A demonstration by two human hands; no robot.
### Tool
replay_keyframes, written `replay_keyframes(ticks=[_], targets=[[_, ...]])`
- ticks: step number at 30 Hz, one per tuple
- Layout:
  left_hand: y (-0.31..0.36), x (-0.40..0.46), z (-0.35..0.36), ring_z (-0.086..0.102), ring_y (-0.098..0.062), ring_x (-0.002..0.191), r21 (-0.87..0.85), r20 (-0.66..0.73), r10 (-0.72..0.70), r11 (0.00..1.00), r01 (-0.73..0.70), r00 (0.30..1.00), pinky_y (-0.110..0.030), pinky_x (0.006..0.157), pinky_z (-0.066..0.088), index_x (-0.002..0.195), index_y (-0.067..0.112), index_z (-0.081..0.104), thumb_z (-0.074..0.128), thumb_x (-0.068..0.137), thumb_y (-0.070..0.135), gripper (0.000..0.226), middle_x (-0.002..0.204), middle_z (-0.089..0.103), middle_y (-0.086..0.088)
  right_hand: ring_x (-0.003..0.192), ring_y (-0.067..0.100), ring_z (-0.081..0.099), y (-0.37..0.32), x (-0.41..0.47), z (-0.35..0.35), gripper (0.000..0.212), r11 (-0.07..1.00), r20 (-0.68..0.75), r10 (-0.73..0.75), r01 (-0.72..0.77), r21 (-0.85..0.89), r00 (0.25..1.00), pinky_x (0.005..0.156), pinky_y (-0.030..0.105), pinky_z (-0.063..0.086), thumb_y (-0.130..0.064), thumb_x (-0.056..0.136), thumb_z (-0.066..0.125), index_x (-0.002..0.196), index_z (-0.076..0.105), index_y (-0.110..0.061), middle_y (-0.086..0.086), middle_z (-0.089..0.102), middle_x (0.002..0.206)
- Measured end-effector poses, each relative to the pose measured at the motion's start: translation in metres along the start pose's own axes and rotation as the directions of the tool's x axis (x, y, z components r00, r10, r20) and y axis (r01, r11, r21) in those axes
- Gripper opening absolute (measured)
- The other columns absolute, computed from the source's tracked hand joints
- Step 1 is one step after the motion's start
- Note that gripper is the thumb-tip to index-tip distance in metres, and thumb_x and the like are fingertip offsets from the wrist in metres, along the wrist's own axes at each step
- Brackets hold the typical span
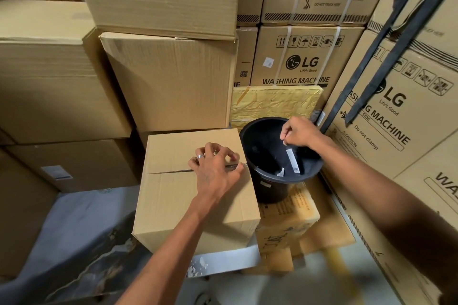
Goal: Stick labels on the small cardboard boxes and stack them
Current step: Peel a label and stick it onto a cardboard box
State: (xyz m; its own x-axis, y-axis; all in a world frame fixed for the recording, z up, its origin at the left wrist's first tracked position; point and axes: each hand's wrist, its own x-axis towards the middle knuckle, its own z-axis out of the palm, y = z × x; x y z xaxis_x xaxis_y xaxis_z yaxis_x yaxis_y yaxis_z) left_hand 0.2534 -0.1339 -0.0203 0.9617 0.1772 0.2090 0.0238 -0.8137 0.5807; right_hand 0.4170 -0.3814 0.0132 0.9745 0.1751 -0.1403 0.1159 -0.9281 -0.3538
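Right now the left hand (215, 168) rests on top of the small cardboard box (195, 190), fingers curled and pinching at the R end of the flap seam (can't tell what's between them). Just beside the box on its R is a black bucket (280, 156). Over its mouth the right hand (300, 132) pinches a white strip (292, 160), w/ thumb and fingertips pressed together, the strip hanging down inside. Big LG washing machine cartons (304, 62) are stacked behind.
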Motion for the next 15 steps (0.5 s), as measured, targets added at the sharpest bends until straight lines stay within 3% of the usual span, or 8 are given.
replay_keyframes(ticks=[5,9,12,15], targets=[[0.001,-0.001,0.001,0.035,-0.023,0.119,0.008,-0.001,0.002,1.000,-0.002,1.000,-0.045,0.099,0.026,0.100,0.033,0.070,0.067,0.084,0.052,0.026,0.123,0.048,0.002,0.075,0.016,0.074,-0.002,0.002,-0.004,0.020,0.978,-0.149,0.041,-0.010,0.207,0.988,0.065,0.031,0.062,-0.003,0.086,0.065,0.085,0.077,-0.018,0.003,0.076,0.082],[0.000,-0.001,0.001,0.034,-0.023,0.119,0.011,0.006,0.001,1.000,-0.001,1.000,-0.045,0.099,0.026,0.101,0.033,0.071,0.067,0.083,0.053,0.027,0.124,0.048,0.002,0.056,0.009,0.069,0.001,0.004,-0.002,0.015,0.949,-0.080,0.093,-0.064,0.308,0.992,0.050,0.021,0.053,0.000,0.087,0.066,0.091,0.076,-0.010,0.006,0.076,0.074],[0.000,-0.002,0.001,0.035,-0.024,0.119,0.006,0.004,0.005,1.000,-0.005,1.000,-0.046,0.100,0.027,0.101,0.033,0.071,0.068,0.083,0.053,0.027,0.124,0.048,0.002,0.067,0.013,0.071,0.006,0.004,0.005,0.021,0.939,-0.038,0.085,-0.068,0.337,0.996,0.064,0.029,0.061,0.000,0.090,0.062,0.100,0.076,-0.011,0.004,0.077,0.079],[0.000,-0.002,0.001,0.035,-0.024,0.119,-0.001,0.003,0.013,1.000,-0.013,1.000,-0.046,0.100,0.027,0.101,0.032,0.071,0.067,0.084,0.052,0.027,0.124,0.048,0.002,0.080,0.017,0.073,0.010,0.004,0.011,0.040,0.977,-0.004,-0.004,0.005,0.214,1.000,0.078,0.032,0.059,0.011,0.088,0.048,0.098,0.077,-0.014,0.001,0.077,0.089]])
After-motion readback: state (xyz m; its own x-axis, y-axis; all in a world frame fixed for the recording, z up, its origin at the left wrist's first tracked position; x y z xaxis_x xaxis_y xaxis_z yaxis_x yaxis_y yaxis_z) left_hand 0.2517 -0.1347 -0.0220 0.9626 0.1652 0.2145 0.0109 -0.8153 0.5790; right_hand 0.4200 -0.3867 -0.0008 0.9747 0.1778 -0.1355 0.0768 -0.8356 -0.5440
